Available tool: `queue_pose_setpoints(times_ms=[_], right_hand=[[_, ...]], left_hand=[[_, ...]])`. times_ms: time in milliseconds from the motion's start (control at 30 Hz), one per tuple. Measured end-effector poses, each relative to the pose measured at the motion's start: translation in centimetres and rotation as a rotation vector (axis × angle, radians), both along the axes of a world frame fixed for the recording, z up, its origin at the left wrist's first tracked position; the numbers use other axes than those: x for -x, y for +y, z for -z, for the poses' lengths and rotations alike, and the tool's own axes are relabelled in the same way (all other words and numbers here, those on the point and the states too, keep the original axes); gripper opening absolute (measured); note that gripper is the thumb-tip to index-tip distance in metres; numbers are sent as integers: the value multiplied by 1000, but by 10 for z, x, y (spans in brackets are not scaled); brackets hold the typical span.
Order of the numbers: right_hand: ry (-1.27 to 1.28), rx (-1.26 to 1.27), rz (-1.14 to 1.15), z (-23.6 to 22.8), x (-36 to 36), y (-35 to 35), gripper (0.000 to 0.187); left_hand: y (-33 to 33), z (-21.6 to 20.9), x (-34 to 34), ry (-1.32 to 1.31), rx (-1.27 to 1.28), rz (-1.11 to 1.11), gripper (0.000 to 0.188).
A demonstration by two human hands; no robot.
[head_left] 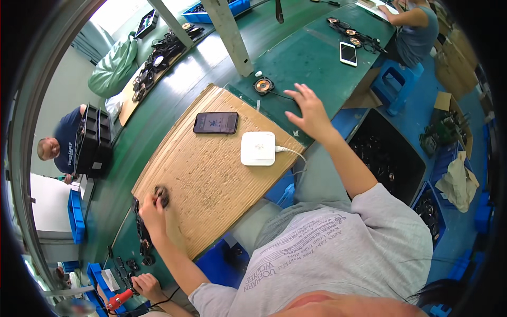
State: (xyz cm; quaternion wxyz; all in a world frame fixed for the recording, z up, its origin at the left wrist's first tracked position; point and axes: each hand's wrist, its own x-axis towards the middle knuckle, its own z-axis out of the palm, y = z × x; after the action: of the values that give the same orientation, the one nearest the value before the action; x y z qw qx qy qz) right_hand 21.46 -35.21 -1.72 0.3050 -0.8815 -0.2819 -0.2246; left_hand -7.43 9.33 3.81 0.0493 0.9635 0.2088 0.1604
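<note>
My left hand (152, 213) is closed on a small dark coiled piece (162, 195) at the left edge of a cardboard sheet (195, 185); blur hides its exact kind. My right hand (312, 115) is open, fingers spread, over the green table beyond the sheet's right edge. Close to its fingertips runs the thin black cable of a round black charger-like disc (263, 85) with a copper-coloured coil. On the cardboard lie a dark smartphone (216, 122), screen lit, and a white square box (257, 148) with a white cable plugged into its right side.
More black coil discs (351, 36) with cables and a white phone (348, 54) lie at the far right. A metal post (229, 39) stands behind the cardboard. At lower left, a co-worker's hand (148, 286) is by a red-handled tool (119, 300). Black cabled parts (143, 235) lie left.
</note>
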Motion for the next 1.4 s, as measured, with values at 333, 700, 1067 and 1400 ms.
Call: queue_pose_setpoints(times_ms=[333, 700, 1067, 1400], right_hand=[[445, -385, -3, -26, -17, 3, 22], [927, -784, -800, -86, 56, 141, 26], [1114, -631, -960, -43, 95, 146, 51], [1090, -718, -784, -33, 97, 134, 39]], left_hand=[[-16, -2, 19, -89, -110, -66, 35], [-138, 4, -93, -620, 26, 486, 29], [-136, 14, -95, -433, 307, 562, 36], [-122, 27, -91, -449, 1224, 381, 29]])
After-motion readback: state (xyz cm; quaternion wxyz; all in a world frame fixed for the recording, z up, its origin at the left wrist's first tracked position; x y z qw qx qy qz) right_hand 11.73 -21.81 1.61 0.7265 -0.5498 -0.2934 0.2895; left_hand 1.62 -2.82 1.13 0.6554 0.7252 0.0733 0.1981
